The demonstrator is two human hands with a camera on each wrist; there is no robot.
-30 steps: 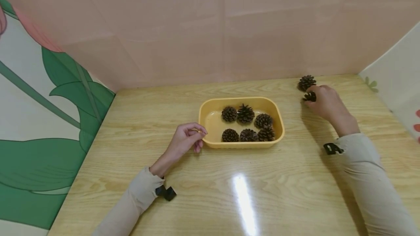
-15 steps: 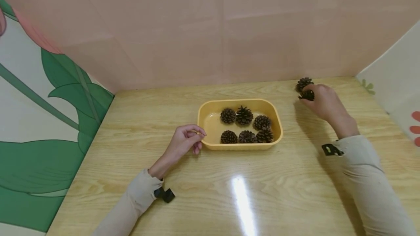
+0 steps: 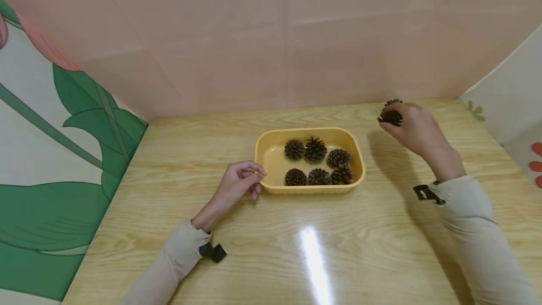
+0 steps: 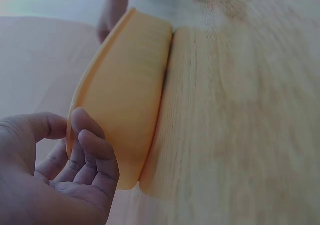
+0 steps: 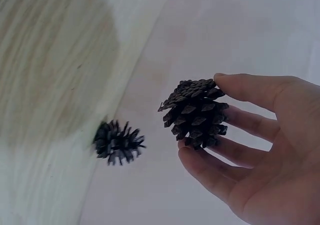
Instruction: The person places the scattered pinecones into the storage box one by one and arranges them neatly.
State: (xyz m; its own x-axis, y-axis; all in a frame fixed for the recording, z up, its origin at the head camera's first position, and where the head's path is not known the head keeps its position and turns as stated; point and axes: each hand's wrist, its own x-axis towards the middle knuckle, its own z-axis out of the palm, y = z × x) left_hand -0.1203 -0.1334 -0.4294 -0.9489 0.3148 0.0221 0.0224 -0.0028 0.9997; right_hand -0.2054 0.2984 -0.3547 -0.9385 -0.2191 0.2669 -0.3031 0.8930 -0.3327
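Observation:
My right hand (image 3: pixel 419 128) holds a brown pine cone (image 5: pixel 196 112) between thumb and fingers, raised over the table at the back right. Behind it, a second pine cone (image 5: pixel 118 142) stands on the table near the wall, mostly covered by the held one in the head view. At the near left corner of a yellow plastic tub (image 3: pixel 311 190), my left hand (image 3: pixel 238 183) pinches the rim; in the left wrist view, the thumb and fingers lie on either side of that rim. Several pine cones (image 3: pixel 315 149) lie inside the tub, mostly toward its middle and right.
The tub stands on a wood-grain table (image 3: pixel 254 258). A pinkish covered wall (image 3: pixel 271 41) rises along the back edge. Panels with printed leaves (image 3: pixel 51 211) and flowers flank the left and right sides.
My right hand has lifted its pine cone off the table and moved slightly left, now overlapping the cone behind. My left hand has stayed on the tub's rim.

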